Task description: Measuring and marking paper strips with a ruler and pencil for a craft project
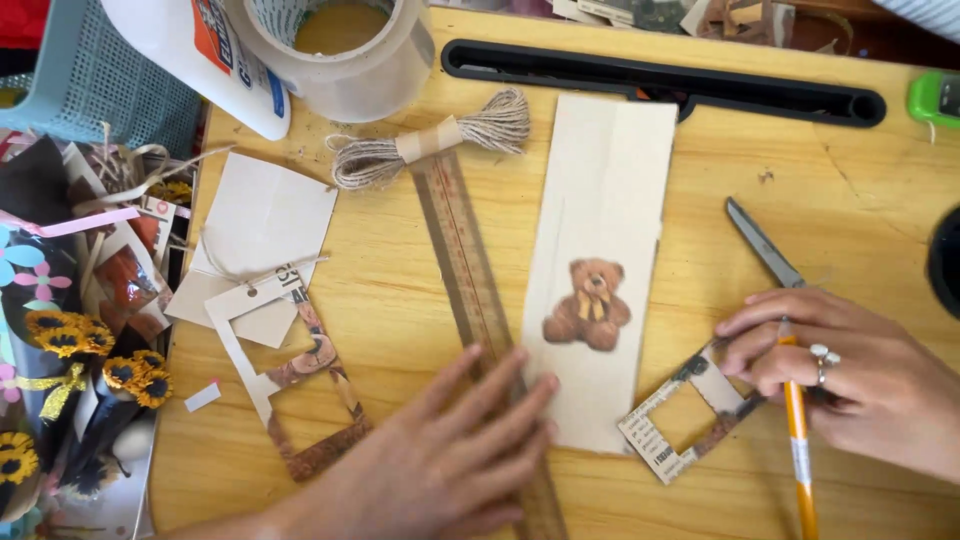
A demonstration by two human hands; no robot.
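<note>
The left hand [440,455] lies flat and open, palm down, on the lower part of a long wooden ruler [470,290], its fingertips reaching onto the bottom edge of a tall tan card [610,200] that carries a brown teddy bear picture [588,305]. The ruler runs slantwise down the wooden bench [860,180], just left of the card. The right hand [850,375], with a ring on one finger, is closed around an orange pencil [798,440] held point up, and its fingers also touch a small square paper frame [685,420] lying at the card's lower right corner. A pair of scissors [760,243] lies just above that hand, its blades pointing up and left. A bundle of twine [430,140] rests at the ruler's top end, below a roll of clear tape [350,50]. Left of the ruler lie a larger cut-out frame [290,390] and pale card scraps [265,215]. Paper sunflowers [70,340] crowd the far left edge.
</note>
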